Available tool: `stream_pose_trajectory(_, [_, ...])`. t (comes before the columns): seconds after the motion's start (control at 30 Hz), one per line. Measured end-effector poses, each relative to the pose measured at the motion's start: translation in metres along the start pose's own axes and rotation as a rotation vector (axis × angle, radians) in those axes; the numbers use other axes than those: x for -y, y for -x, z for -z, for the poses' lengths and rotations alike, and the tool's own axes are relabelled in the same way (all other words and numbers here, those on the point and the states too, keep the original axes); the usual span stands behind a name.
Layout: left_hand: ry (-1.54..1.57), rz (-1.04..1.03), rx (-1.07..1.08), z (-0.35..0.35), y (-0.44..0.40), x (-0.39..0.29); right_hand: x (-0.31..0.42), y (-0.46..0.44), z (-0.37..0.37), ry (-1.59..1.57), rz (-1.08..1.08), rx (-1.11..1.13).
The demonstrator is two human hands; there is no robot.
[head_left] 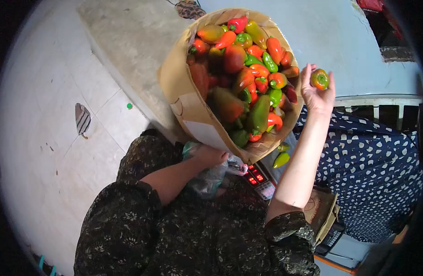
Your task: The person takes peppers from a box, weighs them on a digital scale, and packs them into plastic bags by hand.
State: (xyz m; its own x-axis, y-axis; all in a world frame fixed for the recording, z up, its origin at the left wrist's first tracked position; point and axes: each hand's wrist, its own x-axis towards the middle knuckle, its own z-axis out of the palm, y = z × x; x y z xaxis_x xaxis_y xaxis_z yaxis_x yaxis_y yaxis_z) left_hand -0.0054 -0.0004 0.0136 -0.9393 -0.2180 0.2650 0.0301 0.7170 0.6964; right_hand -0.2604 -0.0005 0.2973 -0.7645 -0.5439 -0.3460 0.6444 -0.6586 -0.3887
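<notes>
Dark sleeves (122, 221) below; paper bag (176, 76) upper centre.
Right hand (318, 95) grips pepper (320, 79) right of it; left hand (212, 156) curled below, hold unclear.

A loose dark garment (197, 239), printed with small pale floral motifs, is worn over the torso at 6 o'clock. The left sleeve (122, 216) is located between 7 and 8 o'clock, the right sleeve (292, 232) near 5 o'clock; both are terminated near the elbow. The fingers (306, 74) are left bare.
</notes>
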Motion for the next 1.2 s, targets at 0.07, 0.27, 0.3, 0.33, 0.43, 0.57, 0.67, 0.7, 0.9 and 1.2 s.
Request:
stream_pose_trajectory(0.07, [0.011,0.016,-0.016,0.004,0.0,0.0,-0.016,-0.002,-0.001,0.156,-0.046,0.049])
stream_pose_trajectory(0.27, [0.03,0.021,-0.022,0.005,0.001,-0.003,-0.082,0.01,-0.02,0.972,0.136,0.366])
stream_pose_trajectory(0.3, [0.034,0.024,-0.017,0.006,0.001,-0.003,-0.088,0.011,-0.021,1.115,0.16,0.386])
stream_pose_trajectory(0.33, [0.038,0.028,-0.011,0.006,0.001,-0.003,-0.096,0.013,-0.023,1.258,0.183,0.405])
stream_pose_trajectory(0.43, [0.032,0.006,-0.005,0.006,0.001,-0.001,-0.125,0.027,-0.022,1.799,0.325,0.664])
stream_pose_trajectory(0.57, [-0.005,0.016,-0.02,0.006,0.001,-0.002,-0.138,0.039,-0.009,2.529,0.57,1.133])
stream_pose_trajectory(0.67, [-0.019,-0.017,-0.09,0.001,0.001,0.001,-0.12,0.043,-0.013,2.65,0.495,0.915])
stream_pose_trajectory(0.7, [-0.007,-0.011,-0.09,-0.002,0.001,0.002,-0.106,0.04,-0.012,2.653,0.486,0.857])
stream_pose_trajectory(0.9, [0.062,0.095,-0.016,0.007,0.0,-0.005,-0.026,0.013,0.037,2.372,0.439,0.57])
stream_pose_trajectory(1.2, [-0.061,-0.124,-0.251,-0.008,0.002,0.006,-0.05,0.025,0.029,2.417,0.638,0.418])
